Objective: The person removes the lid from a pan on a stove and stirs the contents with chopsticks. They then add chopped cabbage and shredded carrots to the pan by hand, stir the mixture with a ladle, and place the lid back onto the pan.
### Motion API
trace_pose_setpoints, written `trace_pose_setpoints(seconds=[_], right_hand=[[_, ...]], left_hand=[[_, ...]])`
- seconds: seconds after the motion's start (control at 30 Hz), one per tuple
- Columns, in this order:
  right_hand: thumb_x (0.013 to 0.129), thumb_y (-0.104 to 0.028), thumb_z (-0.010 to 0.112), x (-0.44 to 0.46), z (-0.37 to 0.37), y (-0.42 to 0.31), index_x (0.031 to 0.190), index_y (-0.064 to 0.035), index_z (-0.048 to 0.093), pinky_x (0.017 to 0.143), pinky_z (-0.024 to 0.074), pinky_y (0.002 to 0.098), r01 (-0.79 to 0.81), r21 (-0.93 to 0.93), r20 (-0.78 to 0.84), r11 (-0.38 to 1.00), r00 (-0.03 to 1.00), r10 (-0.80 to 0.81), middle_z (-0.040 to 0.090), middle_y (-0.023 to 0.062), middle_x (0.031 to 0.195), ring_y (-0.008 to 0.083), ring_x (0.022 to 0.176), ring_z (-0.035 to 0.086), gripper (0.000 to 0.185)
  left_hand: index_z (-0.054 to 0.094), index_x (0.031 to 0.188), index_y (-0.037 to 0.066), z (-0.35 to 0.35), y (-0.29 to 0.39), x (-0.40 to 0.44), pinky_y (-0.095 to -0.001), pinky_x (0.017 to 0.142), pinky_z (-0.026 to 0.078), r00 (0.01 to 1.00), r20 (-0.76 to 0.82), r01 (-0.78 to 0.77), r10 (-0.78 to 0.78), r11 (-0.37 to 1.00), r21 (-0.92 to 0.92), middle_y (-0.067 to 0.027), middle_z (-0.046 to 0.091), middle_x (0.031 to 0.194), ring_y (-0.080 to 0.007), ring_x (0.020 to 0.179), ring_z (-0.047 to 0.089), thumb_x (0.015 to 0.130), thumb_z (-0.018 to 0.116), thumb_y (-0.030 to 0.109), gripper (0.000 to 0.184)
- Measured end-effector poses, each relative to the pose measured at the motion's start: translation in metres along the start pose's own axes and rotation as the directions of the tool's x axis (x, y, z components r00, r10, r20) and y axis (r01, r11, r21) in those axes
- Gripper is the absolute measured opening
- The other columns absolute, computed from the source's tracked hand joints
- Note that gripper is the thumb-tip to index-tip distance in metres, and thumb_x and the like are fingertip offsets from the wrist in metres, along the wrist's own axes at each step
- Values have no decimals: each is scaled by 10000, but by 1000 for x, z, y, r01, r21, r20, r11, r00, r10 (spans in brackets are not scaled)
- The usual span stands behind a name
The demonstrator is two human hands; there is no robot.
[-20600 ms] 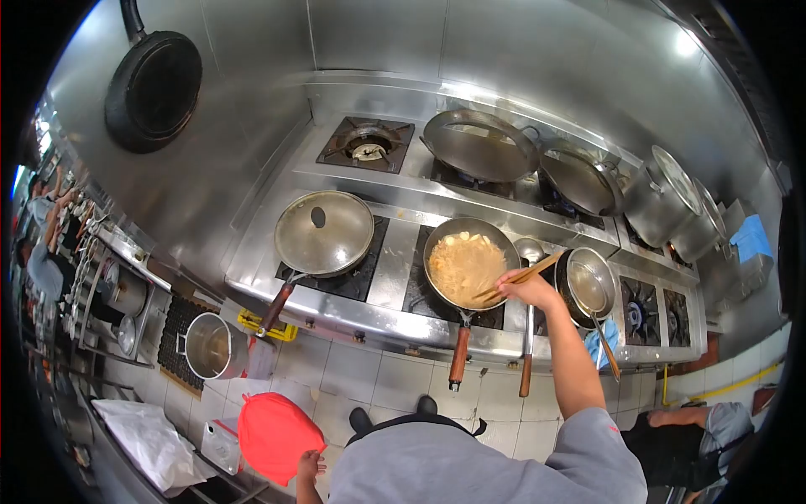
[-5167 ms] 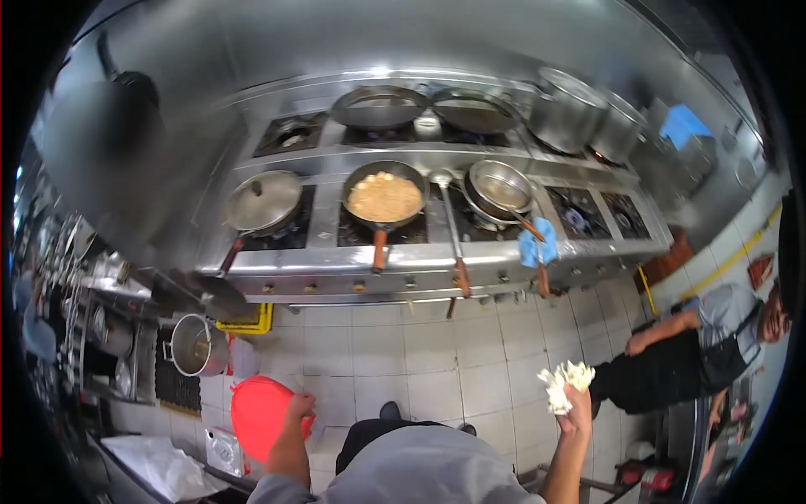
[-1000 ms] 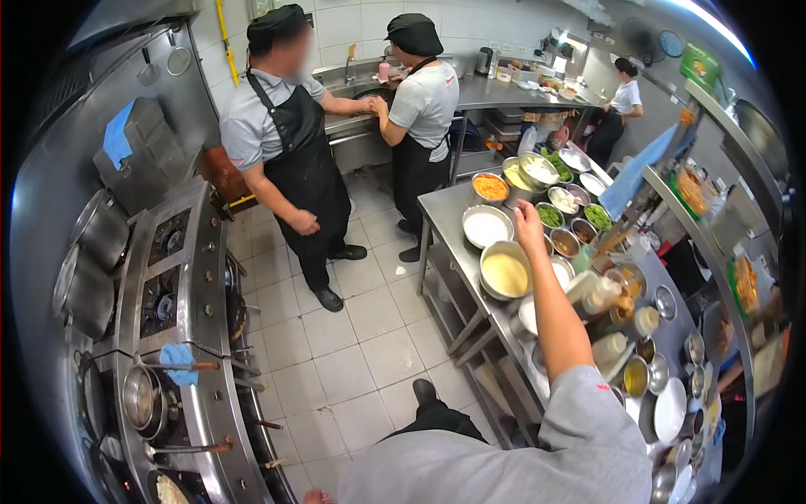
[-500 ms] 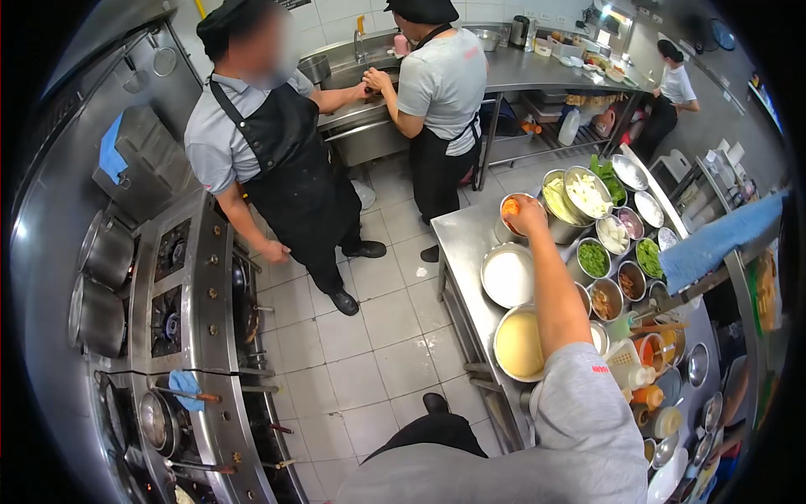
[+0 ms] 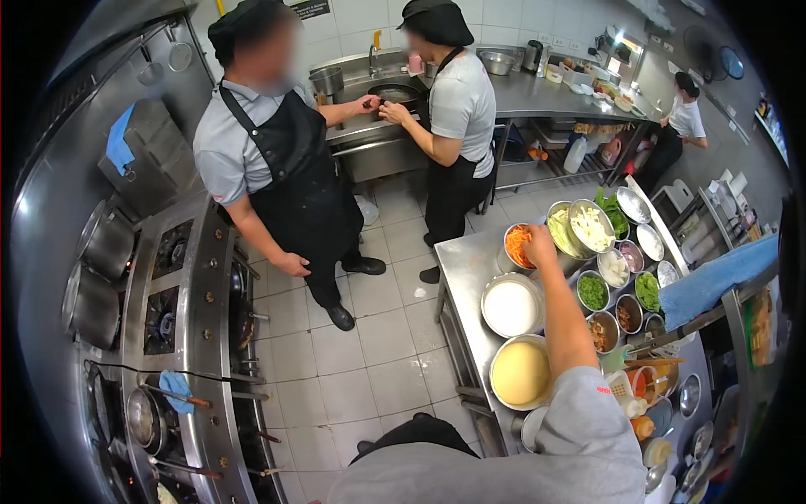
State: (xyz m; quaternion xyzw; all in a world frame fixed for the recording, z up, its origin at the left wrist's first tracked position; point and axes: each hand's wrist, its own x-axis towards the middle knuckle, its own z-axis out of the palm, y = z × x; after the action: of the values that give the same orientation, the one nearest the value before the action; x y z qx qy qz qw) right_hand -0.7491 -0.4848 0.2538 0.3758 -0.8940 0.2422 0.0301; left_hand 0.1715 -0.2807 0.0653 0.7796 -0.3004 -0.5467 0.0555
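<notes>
Right hand (image 5: 537, 247) reaches over the steel table (image 5: 457, 262), fingers bent down into the metal container of orange shreds (image 5: 518, 244). Fingers partly curled, tips among the shreds; cannot tell how far open, or whether any are gripped. Left hand out of view; its fingers cannot be told.

Near to far along the table's left edge: bowl of yellow liquid (image 5: 520, 375), then bowl of white contents (image 5: 510, 307), then the orange shreds, near the far left corner. Right of the forearm: chopped greens (image 5: 593, 291), with white chunks (image 5: 614, 267) just beyond. Farther, toward the far edge: pale slices (image 5: 560, 229) beside a bowl of whitish pieces (image 5: 591, 225), leafy greens (image 5: 611, 216) behind.

Stove (image 5: 180, 328) well apart, left of the table. Beyond: two people, one in a black apron (image 5: 294, 160), hands close together by a dark pan (image 5: 393, 93) at the sink.
</notes>
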Motion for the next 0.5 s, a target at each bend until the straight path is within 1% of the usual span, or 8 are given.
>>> trace_pose_setpoints(seconds=[0.1, 0.17, 0.2, 0.27, 0.33, 0.37, 0.43, 0.5], right_hand=[[692, -220, 659, -13, 4, -11, 1085, -141, 589, 875, 438, 414, -31, -78, 10, 996, 999, 31, 511, 151, 1124, 351, 1039, 504, 407], [714, -301, 687, -20, 7, -18, 1108, -160, 591, 883, 438, 429, 4, -201, -17, 980, 1000, -7, 493, 136, 1177, 341, 1059, 502, 429], [734, -291, 678, -22, 7, -19, 1106, -148, 585, 853, 451, 428, 14, -171, -50, 985, 999, -23, 519, 143, 1133, 338, 1014, 529, 409], [749, -268, 664, -17, 10, -5, 1081, -117, 581, 830, 456, 419, 21, -105, -81, 994, 996, -29, 529, 159, 1101, 334, 985, 539, 374], [790, -201, 619, -16, 3, -5, 1006, -56, 577, 782, 458, 409, 29, 17, -154, 999, 988, -26, 563, 179, 1013, 333, 920, 558, 263], [790, -201, 619, -13, 3, -2, 1006, -56, 577, 782, 458, 409, 28, 17, -154, 999, 988, -25, 563, 179, 1013, 333, 920, 558, 263], [794, -183, 615, -3, 0, 7, 1000, -41, 573, 775, 451, 413, 54, 159, -244, 986, 970, -14, 583, 180, 968, 350, 909, 560, 254], [795, -172, 614, 1, 0, 11, 993, -35, 574, 773, 448, 412, 40, 197, -243, 980, 970, 9, 589, 184, 951, 356, 902, 561, 244]], left_hand=[[445, 1243, 34, 2, -1, 2, -347, 645, 482, 1000, 21, -23, 21, 995, 92, -114, 591, 1096, -231, 849, 564, 912, 416, 441, 526], [444, 1251, 47, 2, 17, -12, -346, 644, 479, 980, 62, -191, 190, 981, 22, -114, 588, 1108, -237, 847, 562, 911, 412, 445, 524], [444, 1251, 47, 3, 28, -19, -346, 644, 479, 979, 69, -195, 192, 980, 30, -114, 588, 1108, -237, 847, 562, 911, 412, 445, 524], [443, 1261, 68, 5, 42, -28, -347, 657, 476, 992, 120, -46, 44, 999, 14, -115, 583, 1121, -241, 858, 561, 907, 414, 451, 523], [433, 1275, 73, 4, 43, -28, -352, 681, 474, 993, 109, -43, 40, 999, 28, -119, 571, 1141, -242, 884, 559, 904, 419, 455, 533], [423, 1290, 78, 4, 42, -28, -357, 706, 472, 995, 96, -36, 33, 999, 40, -122, 559, 1161, -242, 910, 558, 901, 424, 458, 543], [434, 1275, 76, 4, 43, -27, -358, 715, 468, 996, 84, -28, 23, 997, 66, -123, 560, 1155, -244, 914, 555, 902, 420, 446, 525], [446, 1260, 74, 5, 46, -25, -358, 724, 465, 996, 83, -29, 22, 996, 84, -124, 561, 1149, -246, 918, 553, 903, 416, 433, 507]])
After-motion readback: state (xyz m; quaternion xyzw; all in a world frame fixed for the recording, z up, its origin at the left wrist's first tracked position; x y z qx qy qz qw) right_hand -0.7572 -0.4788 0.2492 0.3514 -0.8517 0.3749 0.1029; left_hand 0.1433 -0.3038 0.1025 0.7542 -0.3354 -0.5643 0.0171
